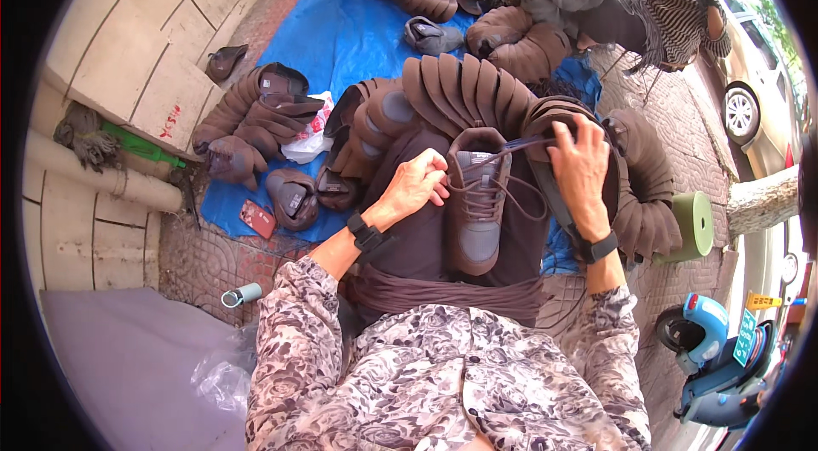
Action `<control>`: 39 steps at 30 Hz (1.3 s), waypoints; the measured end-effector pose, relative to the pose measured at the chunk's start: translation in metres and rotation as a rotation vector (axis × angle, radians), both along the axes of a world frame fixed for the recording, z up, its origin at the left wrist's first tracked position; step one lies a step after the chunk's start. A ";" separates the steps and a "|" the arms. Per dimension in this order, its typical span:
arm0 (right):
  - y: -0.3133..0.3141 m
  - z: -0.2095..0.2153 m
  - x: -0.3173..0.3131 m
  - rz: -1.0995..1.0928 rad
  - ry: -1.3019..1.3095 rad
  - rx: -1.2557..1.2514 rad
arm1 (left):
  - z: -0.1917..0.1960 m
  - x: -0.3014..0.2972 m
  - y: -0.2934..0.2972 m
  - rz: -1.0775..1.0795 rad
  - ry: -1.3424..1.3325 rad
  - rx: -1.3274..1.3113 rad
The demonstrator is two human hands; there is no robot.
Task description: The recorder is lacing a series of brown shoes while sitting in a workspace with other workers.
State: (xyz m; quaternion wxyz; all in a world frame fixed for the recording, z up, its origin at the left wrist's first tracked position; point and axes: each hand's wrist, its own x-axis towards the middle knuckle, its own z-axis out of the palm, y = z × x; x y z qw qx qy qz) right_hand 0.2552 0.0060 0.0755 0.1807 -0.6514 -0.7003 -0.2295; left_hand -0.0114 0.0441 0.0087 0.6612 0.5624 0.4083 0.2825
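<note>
One brown shoe on lap; left hand pinching lace, right hand gripping lace end.

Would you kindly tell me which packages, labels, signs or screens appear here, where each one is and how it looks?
Plastic bag: white with red print, crumpled among brown shoes on the blue sheet.
Phone: red, flat, at the sheet's near left edge.
Wall marking: red scrawl on pale stone.
Plate: green rectangle behind the blue scooter, with a yellow tag above.
</note>
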 end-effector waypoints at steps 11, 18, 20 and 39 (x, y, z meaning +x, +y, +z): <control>0.025 -0.022 -0.025 0.379 0.065 -0.109 | -0.003 0.010 0.015 -0.099 0.371 1.155; 0.022 -0.030 -0.042 0.482 0.103 -0.315 | -0.002 0.014 0.011 -0.064 0.386 1.136; 0.029 -0.036 -0.044 0.443 0.076 -0.412 | -0.002 0.015 0.011 -0.098 0.381 1.083; 0.029 -0.025 0.005 0.605 0.707 -0.784 | 0.003 0.074 0.011 -0.071 0.458 1.372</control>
